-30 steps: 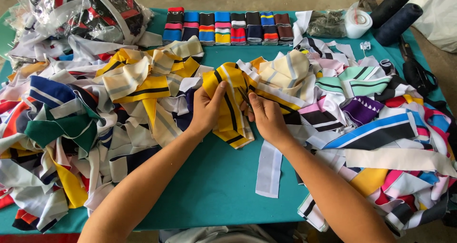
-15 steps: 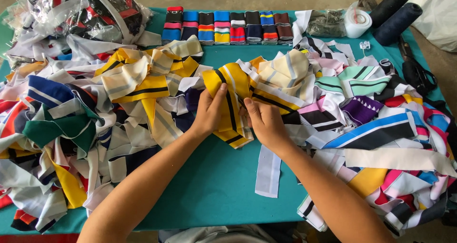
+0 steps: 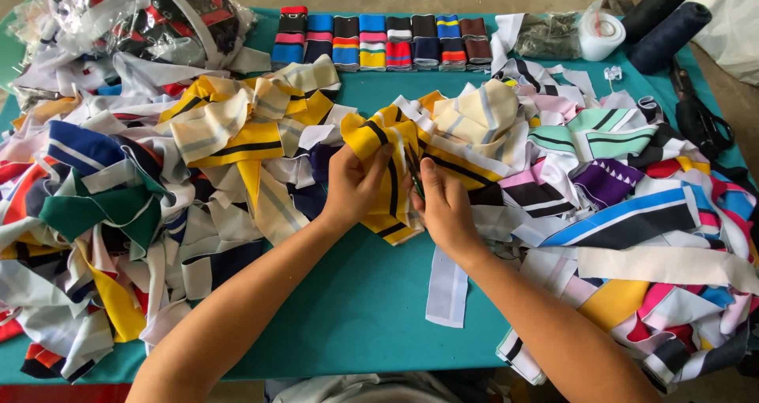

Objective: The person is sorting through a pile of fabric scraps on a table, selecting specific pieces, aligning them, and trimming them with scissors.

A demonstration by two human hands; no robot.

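Note:
My left hand (image 3: 352,186) grips a yellow fabric strip with black stripes (image 3: 389,217), thumb on top, bunching it up off the teal table (image 3: 348,308). My right hand (image 3: 447,209) presses against the same strip from the right. It pinches a thin dark tool (image 3: 415,174), which looks like small snips, against the cloth. The strip's upper end (image 3: 371,130) runs back into the heap of fabric pieces.
Heaps of striped fabric strips lie left (image 3: 118,197) and right (image 3: 632,213). A row of folded striped pieces (image 3: 379,39) lines the far edge. There is also a plastic bag of cloth (image 3: 158,16), a white tape roll (image 3: 599,33), dark thread cones (image 3: 664,12), black scissors (image 3: 700,118) and a white strip (image 3: 447,284).
My hands have drawn closer together on the yellow strip. The left now bunches it up instead of lying flat, and the right has shifted slightly left.

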